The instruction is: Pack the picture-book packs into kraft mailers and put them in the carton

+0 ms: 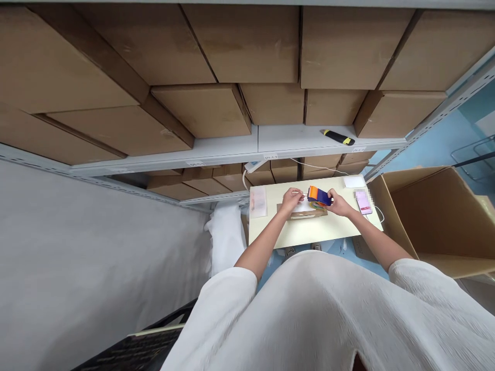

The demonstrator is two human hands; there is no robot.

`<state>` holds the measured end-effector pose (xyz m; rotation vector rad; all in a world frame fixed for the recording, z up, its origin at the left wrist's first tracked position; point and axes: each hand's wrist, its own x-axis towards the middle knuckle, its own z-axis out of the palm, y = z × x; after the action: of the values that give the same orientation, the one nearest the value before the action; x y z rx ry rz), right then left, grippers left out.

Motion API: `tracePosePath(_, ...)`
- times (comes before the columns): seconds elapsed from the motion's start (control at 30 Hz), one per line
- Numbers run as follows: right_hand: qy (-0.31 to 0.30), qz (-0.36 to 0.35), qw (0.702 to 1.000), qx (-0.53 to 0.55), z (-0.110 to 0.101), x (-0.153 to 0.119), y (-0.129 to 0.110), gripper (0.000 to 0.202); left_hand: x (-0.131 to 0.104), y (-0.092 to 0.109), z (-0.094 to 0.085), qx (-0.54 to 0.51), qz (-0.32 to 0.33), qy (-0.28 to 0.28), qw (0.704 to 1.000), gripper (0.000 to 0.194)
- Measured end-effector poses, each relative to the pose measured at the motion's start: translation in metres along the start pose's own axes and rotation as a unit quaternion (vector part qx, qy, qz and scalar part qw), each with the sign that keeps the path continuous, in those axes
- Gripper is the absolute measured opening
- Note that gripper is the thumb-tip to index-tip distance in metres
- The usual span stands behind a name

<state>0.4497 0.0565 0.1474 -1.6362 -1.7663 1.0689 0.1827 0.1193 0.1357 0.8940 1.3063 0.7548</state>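
On a pale yellow table (286,237) lies a small cardboard box (309,215) with something white on its top. My right hand (337,202) is closed around a blue and orange tape dispenser (320,196), held tilted above the box's right part. A roll of tape shows on its underside. My left hand (293,199) is over the box's left end, fingers pinched together close to the dispenser's orange front. What the left fingers pinch is too small to make out.
A phone (363,202) and a white pad (353,181) lie at the table's right, a clear plastic packet (258,201) at its left. Boxes fill the shelf (232,149), where a cutter (338,137) lies. An open carton (402,226) stands right, white wrapping (227,234) left.
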Motion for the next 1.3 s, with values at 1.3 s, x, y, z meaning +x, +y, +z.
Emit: tracePosePath(1.3, -0.2, -0.071, 0.917, -0.339, -0.001, 0.056, -0.079, 0.038, -0.01, -0.044, -0.098, -0.03, 0.054, 0.166, 0.984, 0.045)
